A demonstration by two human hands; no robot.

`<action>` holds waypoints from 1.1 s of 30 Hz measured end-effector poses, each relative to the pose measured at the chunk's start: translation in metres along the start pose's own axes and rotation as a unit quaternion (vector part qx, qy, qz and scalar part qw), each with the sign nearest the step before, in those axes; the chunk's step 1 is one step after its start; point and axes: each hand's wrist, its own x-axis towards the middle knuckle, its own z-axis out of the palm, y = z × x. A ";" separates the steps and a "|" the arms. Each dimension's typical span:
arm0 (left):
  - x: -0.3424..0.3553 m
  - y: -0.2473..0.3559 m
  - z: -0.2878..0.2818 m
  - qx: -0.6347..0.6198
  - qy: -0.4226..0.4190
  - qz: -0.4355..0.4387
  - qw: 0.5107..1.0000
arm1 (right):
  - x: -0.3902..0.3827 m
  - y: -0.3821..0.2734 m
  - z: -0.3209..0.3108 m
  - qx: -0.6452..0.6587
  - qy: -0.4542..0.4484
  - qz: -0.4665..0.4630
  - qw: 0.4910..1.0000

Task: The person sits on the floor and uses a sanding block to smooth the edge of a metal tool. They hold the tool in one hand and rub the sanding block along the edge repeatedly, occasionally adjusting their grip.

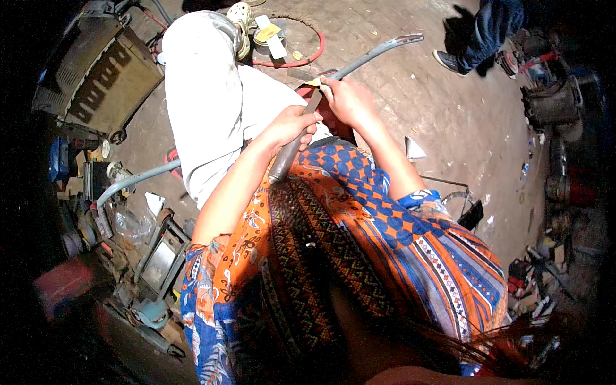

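Note:
My left hand (pixel 296 130) is closed around a long tool (pixel 285 160) with a thick, dark, round handle. A narrower flat metal part of the tool points up and away, toward my right hand. Its exact kind I cannot make out. My right hand (pixel 350 101) is closed near the far tip, fingers bent beside a small yellowish piece (pixel 313 82). What these fingers hold is partly hidden. A grey-blue tube (pixel 378 52) runs from behind my right hand toward the upper right. Something red is partly visible under my hands, between them and my white trousers (pixel 202 96).
A red hose loop (pixel 321 48) lies on the floor ahead, beside a round tin with a yellow-and-white card. Another person's leg and shoe (pixel 451 62) are at the upper right. Machine parts and tools crowd both sides; another bent tube (pixel 131 181) is left.

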 end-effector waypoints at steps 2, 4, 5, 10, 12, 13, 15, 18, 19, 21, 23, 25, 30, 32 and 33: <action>-0.001 0.000 0.000 0.002 -0.001 0.000 1.000 | 0.002 0.000 0.001 -0.002 -0.022 -0.005 1.000; -0.003 0.000 0.000 0.004 -0.001 0.000 1.000 | -0.013 -0.003 -0.003 0.004 -0.025 -0.037 0.999; -0.002 -0.001 -0.002 0.002 0.003 0.003 1.000 | -0.022 -0.006 -0.005 0.009 -0.023 -0.056 0.998; -0.002 -0.001 -0.001 -0.010 -0.002 0.005 1.000 | -0.036 -0.002 0.000 0.056 -0.019 -0.028 0.998; -0.001 0.001 0.000 -0.006 0.003 -0.015 1.000 | -0.021 0.002 0.001 0.038 -0.014 -0.003 0.999; -0.002 0.002 0.001 -0.010 0.002 -0.012 1.000 | -0.014 0.003 -0.001 0.037 -0.023 0.006 0.999; -0.002 0.000 0.000 -0.029 0.000 -0.011 1.000 | -0.011 0.003 -0.003 0.041 -0.023 0.011 0.999; 0.002 -0.002 -0.003 -0.071 0.001 -0.014 0.997 | -0.019 0.005 0.004 0.080 0.006 -0.026 0.996; 0.002 -0.003 -0.005 -0.082 0.003 -0.014 0.997 | -0.025 0.005 0.009 0.098 0.006 -0.024 0.995; 0.001 -0.002 -0.002 -0.088 0.028 -0.023 0.995 | -0.037 0.003 0.008 0.103 0.021 -0.057 0.993; -0.001 0.000 -0.002 -0.097 0.021 -0.028 0.995 | -0.048 0.003 -0.001 0.103 -0.007 -0.105 0.989; -0.002 0.000 -0.005 -0.089 0.006 -0.020 0.996 | -0.053 -0.005 -0.021 0.095 -0.059 -0.135 0.985; -0.002 0.001 -0.002 -0.093 0.011 -0.026 0.995 | -0.018 0.013 0.000 0.059 0.015 -0.058 0.996; -0.002 0.001 -0.002 -0.096 0.013 -0.031 0.995 | -0.016 0.010 -0.003 0.035 0.007 -0.041 0.999; -0.002 0.001 -0.001 -0.100 0.014 -0.036 0.994 | -0.020 0.006 -0.005 0.033 -0.016 -0.068 0.997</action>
